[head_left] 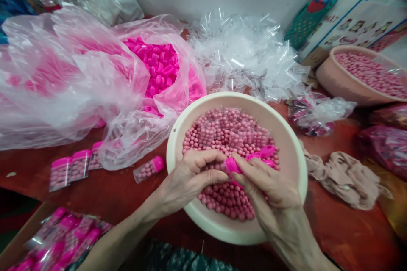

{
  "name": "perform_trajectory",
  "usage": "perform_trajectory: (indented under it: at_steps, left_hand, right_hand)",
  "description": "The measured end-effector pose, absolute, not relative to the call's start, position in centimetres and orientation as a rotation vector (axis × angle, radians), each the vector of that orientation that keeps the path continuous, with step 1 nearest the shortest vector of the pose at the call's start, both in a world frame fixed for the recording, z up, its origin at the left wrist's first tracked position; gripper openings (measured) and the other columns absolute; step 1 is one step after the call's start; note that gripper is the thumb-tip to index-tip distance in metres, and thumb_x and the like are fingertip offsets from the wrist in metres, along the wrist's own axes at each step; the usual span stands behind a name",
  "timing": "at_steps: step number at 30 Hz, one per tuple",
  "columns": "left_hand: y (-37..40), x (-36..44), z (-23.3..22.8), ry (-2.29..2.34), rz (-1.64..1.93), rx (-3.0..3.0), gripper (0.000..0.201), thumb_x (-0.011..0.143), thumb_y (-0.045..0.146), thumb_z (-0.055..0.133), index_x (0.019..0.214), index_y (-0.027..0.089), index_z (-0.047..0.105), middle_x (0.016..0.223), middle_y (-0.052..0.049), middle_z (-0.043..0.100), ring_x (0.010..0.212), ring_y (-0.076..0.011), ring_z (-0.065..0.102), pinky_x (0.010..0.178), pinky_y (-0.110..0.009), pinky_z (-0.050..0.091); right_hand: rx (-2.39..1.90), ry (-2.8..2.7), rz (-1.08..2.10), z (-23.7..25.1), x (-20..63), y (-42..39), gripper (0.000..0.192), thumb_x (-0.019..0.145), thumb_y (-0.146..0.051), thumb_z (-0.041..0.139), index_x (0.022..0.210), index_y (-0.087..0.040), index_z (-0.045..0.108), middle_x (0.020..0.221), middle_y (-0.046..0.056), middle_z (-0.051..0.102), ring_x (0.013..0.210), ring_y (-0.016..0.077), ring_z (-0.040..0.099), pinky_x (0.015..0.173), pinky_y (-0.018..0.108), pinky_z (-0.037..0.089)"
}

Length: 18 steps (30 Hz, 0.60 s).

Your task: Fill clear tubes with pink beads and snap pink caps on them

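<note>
Over a cream basin [237, 237] of round pink balls [232, 203], my two hands meet at one small clear container. My left hand [197, 173] is closed around its clear body, which is mostly hidden by the fingers. My right hand [270, 182] pinches the bright pink cap [232, 165] at the container's right end. Pink plastic pieces [262, 153] lie on the balls beside my right fingers. Some clear containers [233, 135] rest among the balls at the back of the basin. A filled container [149, 169] with a pink cap lies left of the basin.
Capped filled containers [60, 173] stand at the left, with more in a box [63, 237] below. A plastic bag [95, 80] holds pink caps [159, 63]. Clear empty containers [244, 51] are heaped behind. A second basin [327, 76] and a crumpled cloth [349, 180] are at right.
</note>
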<state>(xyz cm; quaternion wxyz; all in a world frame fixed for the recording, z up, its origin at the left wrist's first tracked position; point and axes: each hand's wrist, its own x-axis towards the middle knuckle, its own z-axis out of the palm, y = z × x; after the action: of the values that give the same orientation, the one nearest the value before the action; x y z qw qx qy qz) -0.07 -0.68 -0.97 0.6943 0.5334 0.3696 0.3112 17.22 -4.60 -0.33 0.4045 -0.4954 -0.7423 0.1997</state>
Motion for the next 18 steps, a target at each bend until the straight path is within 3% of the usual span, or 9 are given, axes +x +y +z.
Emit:
perform_trajectory:
  at_steps: [5,8,13,18]
  left_hand:
    - [-0.7,-0.1,-0.8,0.831,0.734,1.075,0.008,0.079,0.018,0.062,0.084,0.012,0.066,0.080,-0.003,0.063,0.078,-0.0136,0.058,0.073,-0.023,0.047]
    - [-0.7,0.0,-0.6,0.840,0.774,0.961,0.006,0.078,0.017,0.063,0.080,0.012,0.063,0.076,-0.002,0.063,0.071,-0.0111,0.058,0.066,-0.019,0.046]
    - [-0.7,0.0,-0.8,0.840,0.785,0.876,0.010,0.081,0.021,0.061,0.087,0.013,0.061,0.068,0.000,0.060,0.053,-0.0048,0.048,0.049,-0.014,0.037]
    - [-0.7,-0.1,-0.9,0.882,0.749,0.854,0.013,0.080,0.025,0.062,0.084,0.013,0.059,0.066,0.002,0.054,0.054,-0.0047,0.045,0.049,-0.014,0.036]
  right_hand:
    - [-1.265,-1.904,0.435,-0.7,16.4,-4.5,0.038,0.084,-0.008,0.054,0.120,-0.019,0.059,0.078,0.005,0.065,0.079,0.0172,0.064,0.069,0.029,0.056]
    - [-1.227,-1.965,0.228,-1.3,16.1,-4.6,0.046,0.085,-0.007,0.053,0.130,-0.015,0.049,0.088,0.009,0.066,0.077,0.0154,0.065,0.069,0.025,0.055]
    - [-1.300,-2.052,0.131,-1.9,15.7,-4.7,0.049,0.089,-0.017,0.048,0.137,-0.011,0.038,0.115,0.017,0.061,0.094,0.0195,0.064,0.071,0.024,0.057]
    - [-1.315,-2.180,0.010,-2.6,15.5,-4.6,0.056,0.092,-0.013,0.039,0.144,-0.010,0.019,0.114,0.018,0.060,0.101,0.0226,0.062,0.077,0.031,0.057]
